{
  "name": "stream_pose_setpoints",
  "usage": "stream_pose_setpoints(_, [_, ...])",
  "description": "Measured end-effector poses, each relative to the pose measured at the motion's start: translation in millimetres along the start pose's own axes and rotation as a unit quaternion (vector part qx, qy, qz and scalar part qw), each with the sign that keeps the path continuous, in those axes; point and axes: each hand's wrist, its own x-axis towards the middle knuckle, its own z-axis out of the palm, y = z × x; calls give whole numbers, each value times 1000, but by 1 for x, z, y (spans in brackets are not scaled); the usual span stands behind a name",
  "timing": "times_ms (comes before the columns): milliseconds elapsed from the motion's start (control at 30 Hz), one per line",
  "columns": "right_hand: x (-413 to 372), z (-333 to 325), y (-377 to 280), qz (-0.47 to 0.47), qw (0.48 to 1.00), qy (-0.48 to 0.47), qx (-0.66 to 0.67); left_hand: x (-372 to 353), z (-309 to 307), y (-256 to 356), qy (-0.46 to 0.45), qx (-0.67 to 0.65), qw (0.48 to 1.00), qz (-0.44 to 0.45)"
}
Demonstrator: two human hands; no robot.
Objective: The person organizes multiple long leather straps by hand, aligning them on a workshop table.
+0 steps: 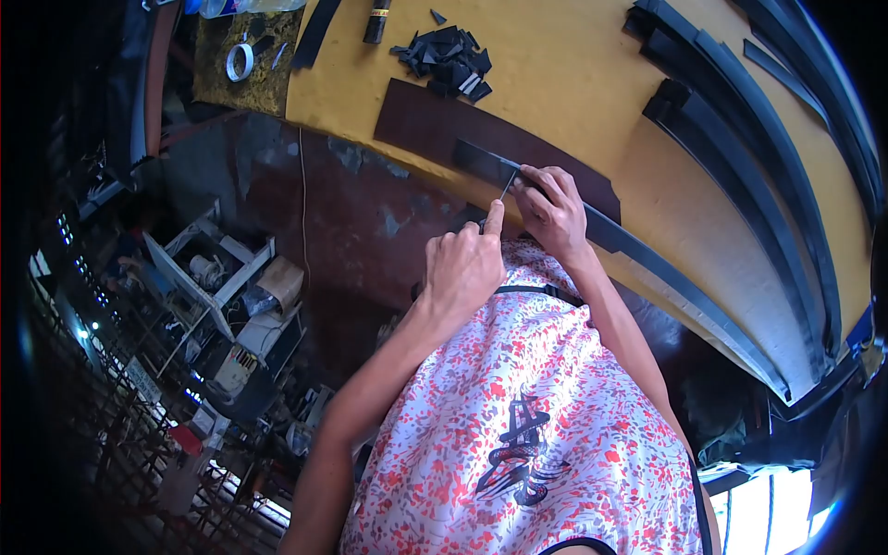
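My left hand [462,268] is closed around a thin metal blade [508,185], its index finger stretched along the back. The handle is mostly hidden in the fist. The blade's tip meets a long black strip [647,262] near the table edge. My right hand [552,211] has its fingers bent over that strip, gripping it just right of the blade. Beyond the blade, the strip's dark end [481,159] lies on a dark brown board [416,116]. Whether the strip is cut through there I cannot make out.
On the yellow table [555,55] lie a pile of black offcuts [444,57], a dark cylinder [376,22] and long black strips [740,185] on the right. A white ring [240,62] sits at the upper left. A cluttered shelf [222,277] stands low on the left.
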Motion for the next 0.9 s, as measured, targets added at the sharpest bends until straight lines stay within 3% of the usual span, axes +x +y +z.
stream_pose_setpoints(433, [2,-1,1,18,999,-16,21,12,19,7,-9,40,999,-8])
stream_pose_setpoints(567, [1,1,2,17,1000,-18,13,1,56,-9,74,5,997,25])
stream_pose_setpoints(667, [-2,4,3,13,1000,-15,12,-2,81,-22,191,-63,978,63])
stream_pose_setpoints(800, [-3,4,2,11,1000,-11,-2,-3,58,-13,176,-76,980,47])
stream_pose_setpoints(900, [-2,2,-1,7,1000,-10,-11,-3,31,-4,105,-41,994,11])
